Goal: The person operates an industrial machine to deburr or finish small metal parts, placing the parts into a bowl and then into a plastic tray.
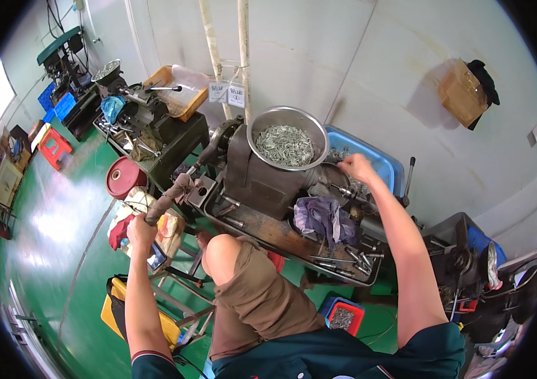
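Note:
My left hand (141, 231) is wrapped round the lower end of a cloth-wrapped lever (170, 197) that slants up to the bench machine (259, 180). Beyond the machine's right end, my right hand (357, 168) is held with fingers pinched together; what is between them, if anything, is too small to make out. Just left of it sits a steel bowl (259, 119) heaped with small metal pins (284, 145). A blue plastic bin (382, 165) with more metal pieces lies behind and under the right hand. Below the hand is the machine's spindle (346, 191).
A purple rag (324, 219) and several metal tools (344, 268) lie in the machine's tray. A red bin of small parts (343, 319) stands on the floor near my legs. To the left are a stool (186, 281), a red drum (124, 177) and another bench machine (148, 120).

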A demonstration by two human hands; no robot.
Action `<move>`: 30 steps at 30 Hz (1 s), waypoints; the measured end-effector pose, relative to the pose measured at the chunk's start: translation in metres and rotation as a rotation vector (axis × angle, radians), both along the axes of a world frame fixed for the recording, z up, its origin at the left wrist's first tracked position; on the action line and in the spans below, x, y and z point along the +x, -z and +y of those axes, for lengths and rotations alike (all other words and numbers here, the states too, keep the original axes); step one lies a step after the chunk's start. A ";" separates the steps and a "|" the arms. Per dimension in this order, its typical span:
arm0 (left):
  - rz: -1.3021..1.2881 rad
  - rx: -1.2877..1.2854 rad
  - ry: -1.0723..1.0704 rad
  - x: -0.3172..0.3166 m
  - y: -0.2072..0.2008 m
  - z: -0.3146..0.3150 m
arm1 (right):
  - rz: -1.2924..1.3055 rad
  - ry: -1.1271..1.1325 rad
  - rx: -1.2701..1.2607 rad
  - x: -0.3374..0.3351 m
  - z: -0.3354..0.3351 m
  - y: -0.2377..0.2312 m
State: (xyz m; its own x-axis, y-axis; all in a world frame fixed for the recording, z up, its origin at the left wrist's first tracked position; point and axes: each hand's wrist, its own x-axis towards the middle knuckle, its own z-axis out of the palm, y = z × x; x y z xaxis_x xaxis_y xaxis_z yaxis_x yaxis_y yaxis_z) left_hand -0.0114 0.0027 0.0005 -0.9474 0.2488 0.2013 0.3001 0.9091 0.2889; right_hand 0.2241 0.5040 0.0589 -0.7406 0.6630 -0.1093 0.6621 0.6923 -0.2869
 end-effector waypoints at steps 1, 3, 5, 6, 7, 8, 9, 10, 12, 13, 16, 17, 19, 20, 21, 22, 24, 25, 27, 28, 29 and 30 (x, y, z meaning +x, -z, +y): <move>-0.025 0.011 0.010 0.002 -0.004 0.002 | -0.046 0.032 0.136 0.012 0.021 0.003; -0.006 0.025 0.009 0.000 0.002 0.002 | -0.157 0.073 0.367 0.037 0.047 -0.007; 0.010 0.042 0.006 0.001 0.003 0.002 | -0.243 0.185 0.445 0.074 0.071 -0.015; -0.018 0.045 -0.002 0.000 0.009 0.000 | -0.360 0.218 0.446 0.093 0.078 -0.022; -0.035 0.042 -0.010 0.001 0.007 -0.001 | -0.260 0.288 0.419 0.117 0.085 -0.019; -0.039 0.025 0.002 0.002 0.003 0.000 | -0.160 0.361 0.389 0.145 0.094 -0.012; -0.041 0.031 -0.002 0.003 0.002 0.000 | -0.154 0.316 0.358 0.174 0.111 -0.003; -0.024 0.031 0.003 0.003 0.003 -0.001 | -0.102 0.393 0.385 0.197 0.110 0.004; -0.011 0.038 0.009 0.004 0.004 0.002 | 0.023 0.510 0.474 0.238 0.090 0.020; -0.017 0.041 0.006 0.004 0.004 0.001 | 0.097 0.544 0.531 0.253 0.074 0.024; -0.007 0.055 0.000 0.003 0.008 -0.004 | 0.036 0.604 0.540 0.280 0.026 0.011; 0.004 0.057 0.021 0.004 0.006 -0.003 | -0.039 0.566 0.575 0.284 0.011 0.003; 0.004 0.073 0.024 0.003 0.008 -0.002 | -0.125 0.541 0.607 0.289 -0.012 -0.006; 0.015 0.079 0.021 0.005 0.005 0.000 | -0.103 0.542 0.584 0.287 -0.019 -0.008; 0.031 0.077 0.017 0.005 0.005 0.000 | -0.080 0.543 0.561 0.288 -0.022 -0.010; 0.028 0.076 0.019 0.005 0.005 0.001 | -0.012 0.473 0.653 0.288 -0.022 -0.007; 0.021 0.071 0.030 0.006 0.005 0.002 | -0.050 0.494 0.629 0.289 -0.025 -0.010; 0.022 0.070 0.032 0.007 0.005 0.002 | -0.076 0.501 0.608 0.287 -0.026 -0.011; 0.020 0.066 0.035 0.007 0.006 0.002 | -0.086 0.504 0.617 0.288 -0.029 -0.010; 0.039 0.059 0.041 0.007 0.007 0.002 | -0.089 0.514 0.615 0.287 -0.031 -0.010; 0.058 0.051 0.046 0.006 0.007 0.001 | -0.092 0.523 0.613 0.288 -0.032 -0.010; 0.044 0.050 0.045 0.007 0.006 0.002 | -0.096 0.521 0.612 0.288 -0.031 -0.010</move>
